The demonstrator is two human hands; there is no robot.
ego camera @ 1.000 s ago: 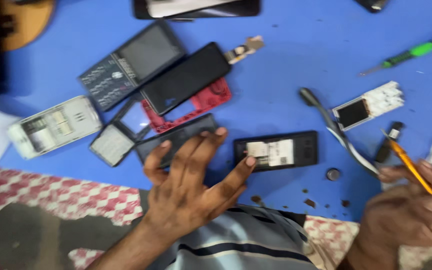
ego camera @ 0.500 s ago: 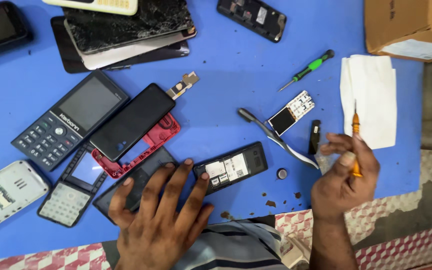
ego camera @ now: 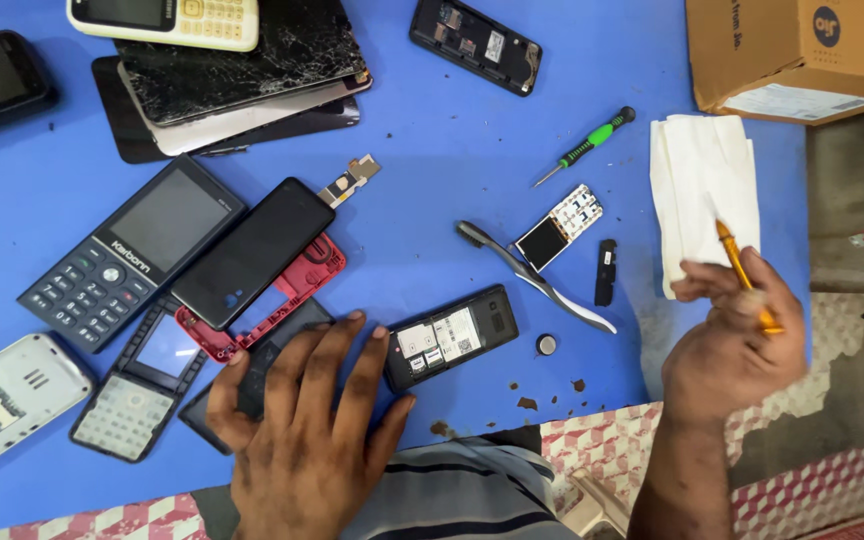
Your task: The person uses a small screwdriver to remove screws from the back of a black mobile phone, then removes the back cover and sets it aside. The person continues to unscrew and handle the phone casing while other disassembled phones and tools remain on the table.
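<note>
My left hand (ego camera: 307,425) lies flat, fingers spread, on a dark phone back cover (ego camera: 262,350) near the table's front edge; its index finger touches an opened black phone (ego camera: 452,337) with its battery bay showing. My right hand (ego camera: 727,345) is closed around an orange-handled screwdriver (ego camera: 742,272), tip pointing up over a folded white tissue (ego camera: 704,190). Between the hands lie a small coin cell (ego camera: 546,345), a toothbrush (ego camera: 532,275), a little circuit board with a screen (ego camera: 558,226) and a small black part (ego camera: 605,271).
On the blue table (ego camera: 432,120): a dark keypad phone (ego camera: 132,265), a black panel over a red phone frame (ego camera: 282,290), a stack of cracked screens (ego camera: 242,70), a green-handled screwdriver (ego camera: 587,146), a cardboard box (ego camera: 802,50) at the far right, and several phone shells at the left.
The view has shifted left and steadied. My left hand has flattened onto the dark cover. My right hand has moved right and tilted the screwdriver over the tissue.
</note>
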